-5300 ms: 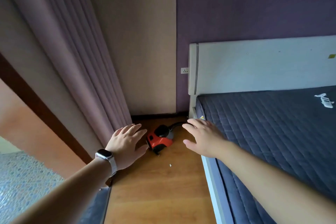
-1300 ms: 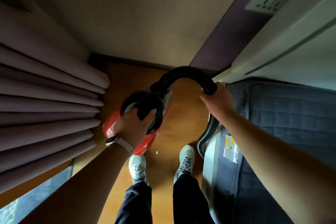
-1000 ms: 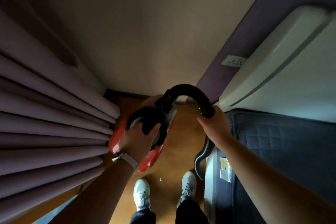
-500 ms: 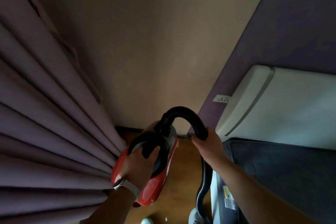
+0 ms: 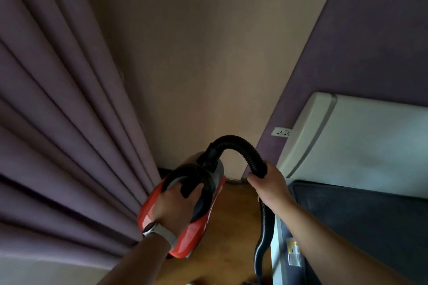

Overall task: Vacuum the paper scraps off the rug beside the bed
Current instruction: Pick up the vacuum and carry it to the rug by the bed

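Two hands occupied: left hand (image 5: 174,206) grips red vacuum (image 5: 195,235) handle, right hand (image 5: 269,186) wraps black hose (image 5: 238,146); we risk dangling hose snagging bed (image 5: 370,227) edge

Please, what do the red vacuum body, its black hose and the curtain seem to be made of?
The vacuum body looks like hard plastic, smooth and slightly glossy: soft highlights lie on its red shell. The hose seems flexible plastic or rubber; fine ribs ring its bend. The curtain is matte fabric, probably heavy, hanging in deep soft folds.
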Motion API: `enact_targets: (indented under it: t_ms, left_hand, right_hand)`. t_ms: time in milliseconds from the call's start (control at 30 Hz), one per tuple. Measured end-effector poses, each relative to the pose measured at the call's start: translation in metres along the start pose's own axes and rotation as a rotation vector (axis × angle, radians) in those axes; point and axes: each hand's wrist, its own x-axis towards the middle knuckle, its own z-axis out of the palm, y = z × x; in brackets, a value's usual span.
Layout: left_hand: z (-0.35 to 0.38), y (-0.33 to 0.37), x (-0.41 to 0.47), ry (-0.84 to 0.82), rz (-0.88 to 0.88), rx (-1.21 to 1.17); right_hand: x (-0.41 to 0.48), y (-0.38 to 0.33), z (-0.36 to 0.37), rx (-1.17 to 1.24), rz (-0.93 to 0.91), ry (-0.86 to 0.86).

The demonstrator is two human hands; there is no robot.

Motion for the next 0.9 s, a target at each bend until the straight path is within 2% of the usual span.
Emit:
enact_targets:
  t_ms: [100, 200, 433, 567, 900]
  left_hand:
    - [-0.009, 0.011, -0.023, 0.165, -0.155, -0.277]
    - [-0.014, 0.028, -0.047, 0.262, -0.239, -0.379]
    - [-0.014, 0.052, -0.096, 0.431, -0.446, -0.291]
    - [-0.015, 0.060, -0.135, 0.541, -0.536, -0.345]
    - [-0.026, 0.033, -0.241, 0.768, -0.782, -0.391]
  right_hand:
    - [-0.006, -0.008, -0.004, 0.005, -0.063, -0.033]
    - [-0.016, -0.012, -0.010, 0.026, -0.118, -0.085]
    - [-0.045, -0.025, -0.028, 0.088, -0.256, -0.225]
    - [-0.067, -0.038, -0.028, 0.096, -0.344, -0.273]
    - [-0.147, -0.088, 0.019, 0.077, -0.566, -0.438]
